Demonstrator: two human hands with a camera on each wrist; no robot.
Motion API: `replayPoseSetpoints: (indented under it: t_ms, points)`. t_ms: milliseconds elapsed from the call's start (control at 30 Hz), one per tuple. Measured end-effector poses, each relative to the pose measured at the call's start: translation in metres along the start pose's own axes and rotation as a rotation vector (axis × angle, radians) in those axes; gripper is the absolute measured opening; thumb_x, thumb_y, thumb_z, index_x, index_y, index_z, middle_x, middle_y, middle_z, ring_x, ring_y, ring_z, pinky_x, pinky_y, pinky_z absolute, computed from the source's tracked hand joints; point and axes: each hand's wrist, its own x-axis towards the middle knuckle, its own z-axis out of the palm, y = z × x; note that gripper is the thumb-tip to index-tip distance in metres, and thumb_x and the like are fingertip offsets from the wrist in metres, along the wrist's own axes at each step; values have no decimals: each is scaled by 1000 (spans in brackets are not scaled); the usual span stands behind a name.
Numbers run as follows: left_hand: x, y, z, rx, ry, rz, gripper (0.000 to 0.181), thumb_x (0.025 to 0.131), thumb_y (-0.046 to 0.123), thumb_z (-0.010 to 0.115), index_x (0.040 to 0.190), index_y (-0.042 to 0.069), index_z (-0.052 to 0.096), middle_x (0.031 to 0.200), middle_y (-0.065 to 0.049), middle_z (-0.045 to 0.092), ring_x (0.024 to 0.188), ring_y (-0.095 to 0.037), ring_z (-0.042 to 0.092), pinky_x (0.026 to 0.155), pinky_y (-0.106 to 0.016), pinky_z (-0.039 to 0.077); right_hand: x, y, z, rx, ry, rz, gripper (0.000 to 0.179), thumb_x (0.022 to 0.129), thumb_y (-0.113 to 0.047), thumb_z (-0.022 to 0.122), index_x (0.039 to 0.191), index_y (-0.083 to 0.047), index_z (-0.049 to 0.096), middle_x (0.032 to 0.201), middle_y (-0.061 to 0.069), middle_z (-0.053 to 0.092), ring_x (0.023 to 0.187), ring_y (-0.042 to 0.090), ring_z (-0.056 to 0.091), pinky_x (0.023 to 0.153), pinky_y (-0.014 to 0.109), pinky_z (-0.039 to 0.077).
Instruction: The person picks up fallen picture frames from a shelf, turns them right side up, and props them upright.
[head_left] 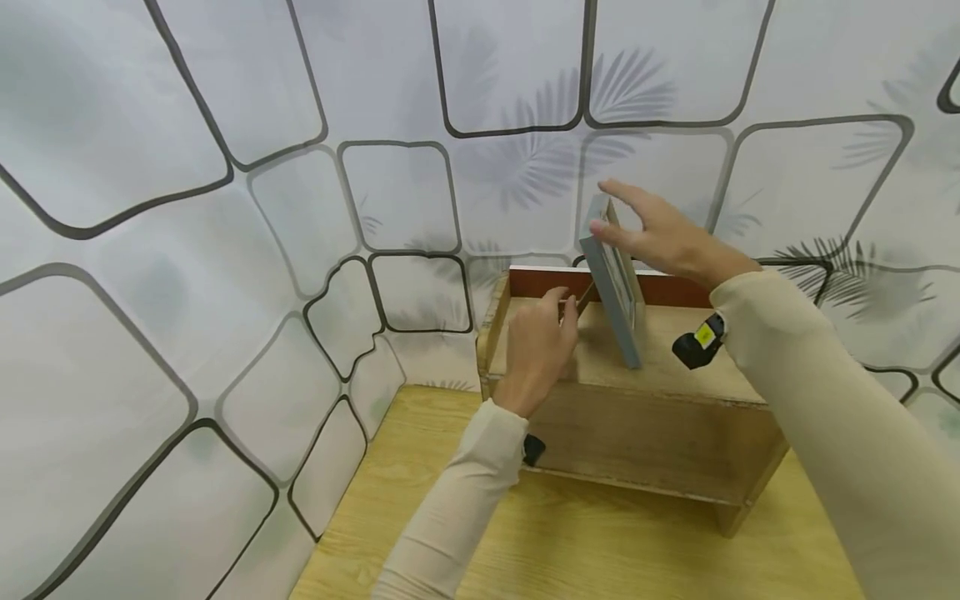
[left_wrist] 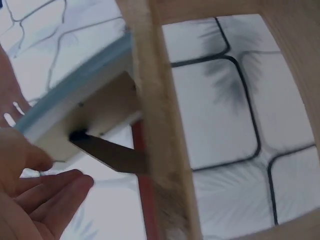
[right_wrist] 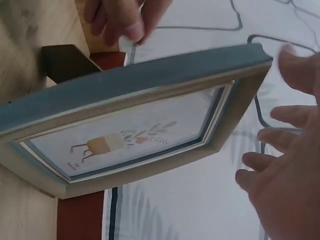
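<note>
A blue-edged picture frame (head_left: 613,283) stands leaning back on the top of a small wooden shelf (head_left: 690,358). Its picture (right_wrist: 135,135) shows a pot on legs with leafy sprigs. Behind it, the dark stand leg (left_wrist: 107,152) is folded out. My left hand (head_left: 538,346) hovers behind the frame beside that leg, its fingers loosely bent and holding nothing; in the left wrist view the fingertips (left_wrist: 82,182) are apart from the leg. My right hand (head_left: 663,237) is at the frame's upper edge with fingers spread; in the right wrist view its thumb (right_wrist: 298,67) lies by the top corner.
The shelf's reddish-brown back rail (head_left: 536,282) runs behind the frame, and a raised side panel (head_left: 492,325) bounds its left end. Underneath is an open compartment (head_left: 637,437). The shelf stands on a yellow wood-grain surface (head_left: 420,483) against a patterned wall (head_left: 405,200).
</note>
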Motion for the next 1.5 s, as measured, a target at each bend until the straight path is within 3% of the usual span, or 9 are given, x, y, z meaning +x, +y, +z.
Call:
replayPoseSetpoints:
  t_ms: [100, 233, 367, 500, 633, 767, 1167, 1400, 1500]
  points:
    - [1, 9, -3, -134, 27, -23, 28, 102, 19, 62, 117, -2, 71, 84, -8, 77, 61, -13, 70, 56, -21, 53, 4, 4, -3, 64, 76, -10, 63, 109, -33, 45, 160, -2, 25, 166, 18, 20, 153, 35, 14, 122, 54, 11]
    - [-2, 24, -4, -273, -16, -53, 35, 98, 29, 69, 114, -2, 71, 92, -8, 78, 76, -11, 74, 69, -18, 55, 14, 11, -3, 74, 128, -19, 55, 110, -29, 39, 157, -1, 31, 164, 19, 25, 153, 34, 16, 122, 53, 13]
    - [-8, 35, 4, -281, -78, -68, 40, 93, 38, 74, 108, 1, 75, 88, -6, 78, 76, -9, 73, 71, -18, 55, 22, 24, -4, 54, 102, 0, 55, 111, -29, 34, 157, 1, 31, 164, 22, 21, 153, 37, 13, 123, 53, 9]
    - [-14, 42, 15, -289, -119, -101, 36, 90, 41, 77, 103, 7, 76, 86, -3, 78, 73, -5, 72, 66, -12, 51, 25, 36, -7, 23, 20, 31, 57, 111, -32, 30, 158, 0, 28, 166, 23, 13, 154, 39, 7, 122, 55, 4]
    - [-16, 44, 22, -269, -123, -108, 29, 90, 38, 78, 94, 9, 75, 79, 0, 76, 64, 0, 67, 58, -9, 45, 25, 41, -10, 28, -54, 68, 59, 111, -36, 29, 159, -1, 25, 168, 20, 6, 155, 36, 0, 122, 56, 1]
    - [-16, 44, 25, -281, -102, -115, 25, 91, 32, 78, 88, 7, 73, 76, 0, 75, 60, 2, 64, 55, -7, 43, 26, 40, -12, 31, -85, 83, 60, 111, -36, 33, 159, 0, 26, 168, 19, 7, 154, 37, 3, 122, 56, 4]
    - [-14, 39, 22, -288, -135, -118, 21, 96, 24, 72, 103, 5, 73, 84, -4, 77, 65, -3, 70, 53, -8, 46, 28, 39, -11, -24, -74, 100, 63, 110, -39, 34, 155, 6, 28, 167, 24, 9, 152, 45, 9, 120, 60, 10]
    - [-13, 34, 19, -232, -173, -157, 24, 97, 26, 70, 97, 2, 75, 79, -4, 76, 60, -5, 66, 54, -13, 46, 22, 48, -13, -59, -19, 129, 68, 109, -42, 40, 153, 10, 29, 165, 27, 12, 151, 47, 10, 120, 60, 10]
    - [-12, 32, 18, -231, -192, -172, 26, 98, 25, 69, 96, 0, 74, 77, -6, 75, 55, -7, 63, 51, -15, 44, 21, 51, -13, -59, 7, 137, 71, 108, -44, 43, 152, 10, 30, 162, 30, 19, 147, 50, 19, 118, 62, 17]
